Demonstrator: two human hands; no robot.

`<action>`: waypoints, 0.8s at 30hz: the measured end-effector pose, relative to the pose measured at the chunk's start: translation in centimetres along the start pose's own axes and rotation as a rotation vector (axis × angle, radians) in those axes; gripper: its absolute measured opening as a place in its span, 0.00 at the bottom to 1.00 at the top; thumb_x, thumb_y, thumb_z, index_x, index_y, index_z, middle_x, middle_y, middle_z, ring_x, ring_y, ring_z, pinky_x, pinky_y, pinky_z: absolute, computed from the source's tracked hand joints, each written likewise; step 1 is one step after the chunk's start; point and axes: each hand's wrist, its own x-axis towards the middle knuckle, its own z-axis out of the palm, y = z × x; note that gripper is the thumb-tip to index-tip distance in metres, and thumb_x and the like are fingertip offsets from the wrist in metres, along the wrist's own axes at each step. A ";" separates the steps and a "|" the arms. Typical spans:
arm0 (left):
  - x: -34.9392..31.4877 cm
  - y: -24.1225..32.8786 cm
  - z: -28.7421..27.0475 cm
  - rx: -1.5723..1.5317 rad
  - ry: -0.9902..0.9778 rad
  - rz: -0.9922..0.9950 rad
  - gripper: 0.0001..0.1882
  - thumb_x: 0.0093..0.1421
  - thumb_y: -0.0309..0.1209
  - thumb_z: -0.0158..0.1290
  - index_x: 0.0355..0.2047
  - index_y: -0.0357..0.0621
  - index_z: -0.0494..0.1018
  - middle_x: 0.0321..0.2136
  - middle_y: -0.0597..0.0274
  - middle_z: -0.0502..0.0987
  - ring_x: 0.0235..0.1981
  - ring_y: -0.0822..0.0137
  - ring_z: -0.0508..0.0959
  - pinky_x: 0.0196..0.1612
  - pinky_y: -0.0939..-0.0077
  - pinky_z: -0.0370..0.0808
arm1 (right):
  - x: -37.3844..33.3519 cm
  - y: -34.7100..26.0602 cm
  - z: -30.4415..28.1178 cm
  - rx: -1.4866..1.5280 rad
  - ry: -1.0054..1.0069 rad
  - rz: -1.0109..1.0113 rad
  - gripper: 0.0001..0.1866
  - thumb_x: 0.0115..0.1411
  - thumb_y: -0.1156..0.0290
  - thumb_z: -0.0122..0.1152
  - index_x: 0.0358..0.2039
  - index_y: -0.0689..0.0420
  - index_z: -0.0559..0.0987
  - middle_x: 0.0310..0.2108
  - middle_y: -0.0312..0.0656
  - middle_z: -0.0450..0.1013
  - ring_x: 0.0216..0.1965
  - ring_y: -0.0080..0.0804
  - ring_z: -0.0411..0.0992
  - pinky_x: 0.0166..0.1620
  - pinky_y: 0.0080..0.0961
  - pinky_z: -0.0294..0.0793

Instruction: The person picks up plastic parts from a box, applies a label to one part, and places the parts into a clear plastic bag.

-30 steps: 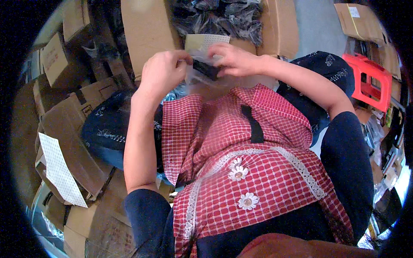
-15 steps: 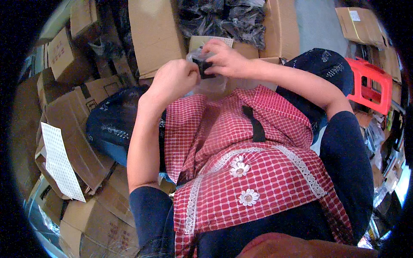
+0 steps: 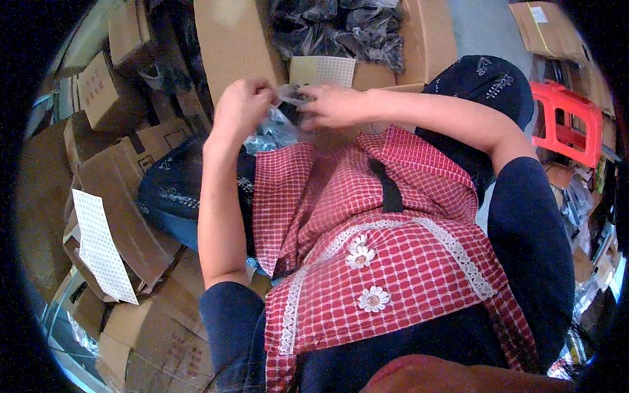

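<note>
Above my lap, my left hand [image 3: 246,107] is closed in a pinch on one edge of a small clear plastic bag [image 3: 287,97]. My right hand [image 3: 334,107] grips the bag's other side, its fingers bent and slightly blurred. A dark item shows by the right fingertips, seemingly inside the bag; its kind is not clear. Bluish clear plastic [image 3: 272,134] lies below the left hand. Just beyond the hands is a pale sheet with rows of small marks [image 3: 324,69], resting at the near side of an open carton [image 3: 236,49].
Black items in clear wrapping [image 3: 337,33] fill the carton. Cardboard boxes [image 3: 108,92] crowd the left, with another marked sheet [image 3: 103,249] on them. A red plastic stool [image 3: 569,124] stands at the right, near a flattened carton [image 3: 547,29].
My left hand has moved left and slightly up, drawing the bag's edge away from the right hand. My right hand has shifted a little lower, and bluish plastic now shows underneath.
</note>
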 end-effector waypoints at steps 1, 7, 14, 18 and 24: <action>0.1 -1.1 -0.1 0.040 0.038 0.019 0.14 0.54 0.35 0.48 0.28 0.41 0.81 0.19 0.52 0.78 0.23 0.57 0.80 0.30 0.65 0.75 | 0.8 0.3 -1.1 0.112 -0.069 0.026 0.29 0.62 0.42 0.48 0.39 0.57 0.81 0.47 0.55 0.71 0.51 0.58 0.68 0.51 0.49 0.70; 0.0 -2.9 -0.3 0.087 0.077 0.045 0.13 0.54 0.35 0.49 0.26 0.40 0.80 0.17 0.55 0.77 0.20 0.62 0.79 0.27 0.68 0.75 | 0.4 -0.4 -5.1 0.034 -0.107 -0.183 0.13 0.50 0.65 0.60 0.31 0.62 0.78 0.32 0.52 0.73 0.38 0.53 0.73 0.41 0.44 0.74; -0.8 -1.7 -1.2 -0.016 0.143 0.137 0.13 0.55 0.34 0.49 0.26 0.39 0.79 0.18 0.54 0.78 0.22 0.63 0.80 0.30 0.70 0.75 | -2.7 -3.4 -10.9 -0.028 0.149 -0.242 0.10 0.48 0.76 0.59 0.33 0.60 0.78 0.34 0.45 0.74 0.40 0.44 0.73 0.43 0.37 0.74; -0.7 -1.2 0.6 -0.005 0.106 0.246 0.12 0.54 0.33 0.48 0.27 0.41 0.80 0.20 0.52 0.78 0.24 0.58 0.80 0.32 0.67 0.75 | -3.6 -3.0 -12.6 0.079 0.203 -0.162 0.08 0.52 0.75 0.59 0.35 0.57 0.79 0.33 0.42 0.76 0.41 0.42 0.73 0.43 0.35 0.74; -0.2 -0.7 2.4 -0.088 0.057 0.349 0.11 0.50 0.31 0.49 0.28 0.43 0.81 0.23 0.51 0.79 0.27 0.52 0.80 0.35 0.62 0.76 | -4.0 -1.7 -13.6 0.551 0.258 0.003 0.06 0.59 0.75 0.59 0.36 0.61 0.79 0.29 0.39 0.73 0.30 0.25 0.73 0.36 0.22 0.73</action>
